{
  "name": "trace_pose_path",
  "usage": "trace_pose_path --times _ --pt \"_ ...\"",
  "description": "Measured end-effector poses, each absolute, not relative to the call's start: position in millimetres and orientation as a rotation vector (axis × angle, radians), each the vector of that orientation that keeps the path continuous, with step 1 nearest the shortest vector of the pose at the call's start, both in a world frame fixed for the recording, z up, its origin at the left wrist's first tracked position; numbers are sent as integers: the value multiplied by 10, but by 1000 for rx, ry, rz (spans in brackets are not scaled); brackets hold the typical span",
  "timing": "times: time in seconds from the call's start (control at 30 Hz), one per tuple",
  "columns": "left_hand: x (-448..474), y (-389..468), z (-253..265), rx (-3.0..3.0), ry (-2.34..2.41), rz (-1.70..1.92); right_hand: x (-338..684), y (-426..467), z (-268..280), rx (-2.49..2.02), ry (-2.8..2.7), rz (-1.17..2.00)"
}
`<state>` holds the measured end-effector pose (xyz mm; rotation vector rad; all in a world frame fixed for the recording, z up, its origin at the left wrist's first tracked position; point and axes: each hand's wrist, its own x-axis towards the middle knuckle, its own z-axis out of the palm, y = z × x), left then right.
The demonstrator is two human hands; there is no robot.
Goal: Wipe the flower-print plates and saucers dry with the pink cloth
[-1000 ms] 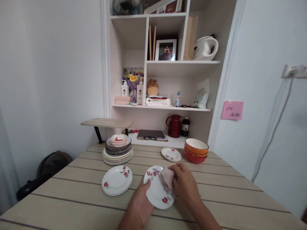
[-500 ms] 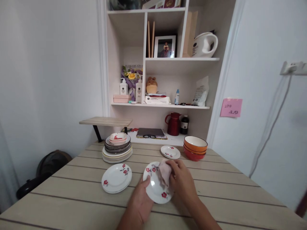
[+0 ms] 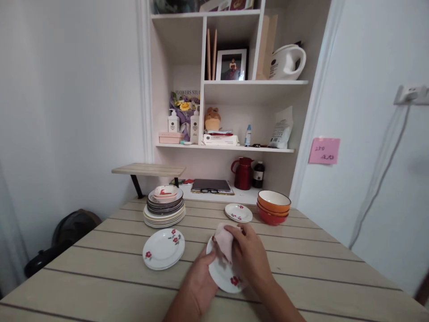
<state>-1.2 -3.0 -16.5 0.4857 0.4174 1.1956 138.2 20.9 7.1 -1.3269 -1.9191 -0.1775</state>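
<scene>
My left hand (image 3: 202, 277) grips the left edge of a white plate (image 3: 221, 273) with red flowers, thumb on top and fingers beneath. The plate is tilted above the table. Bunched in my right hand (image 3: 250, 250) is a pale pink cloth (image 3: 224, 241), which lies against the plate's upper face and covers part of its flower pattern. To the left, a short stack of matching flowered plates (image 3: 163, 250) rests on the table. Beyond my right hand lie more small flowered plates (image 3: 238, 212).
At the back left stands a tall stack of plates (image 3: 164, 217) topped by a small square bowl (image 3: 165, 192). Orange and red bowls (image 3: 274, 208) are nested at the back right. Behind the slatted table (image 3: 110, 277), shelving holds a red jug (image 3: 243, 174) and a laptop (image 3: 210, 185).
The cloth and my right hand have moved left across the plate, over its upper flowers. The held plate has shifted slightly right and nearer to me.
</scene>
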Motion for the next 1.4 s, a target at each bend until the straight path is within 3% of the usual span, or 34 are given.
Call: trace_pose_path --times 0.27,0.5,0.83,1.13,1.4 --pt "-186 90 -152 285 399 1377 1227 74 64 -1273 -2109 -165" --pt "2 24 -160 428 312 1174 1197 61 140 -1294 -2093 -42" --pt "-109 -3 -69 394 323 1283 1320 83 130 -1395 -1922 -99" --pt "-40 -9 -84 411 429 1316 1185 18 84 -1338 -2134 -161" --pt "29 -62 -161 535 448 1131 1418 120 123 -1493 -1925 -242"
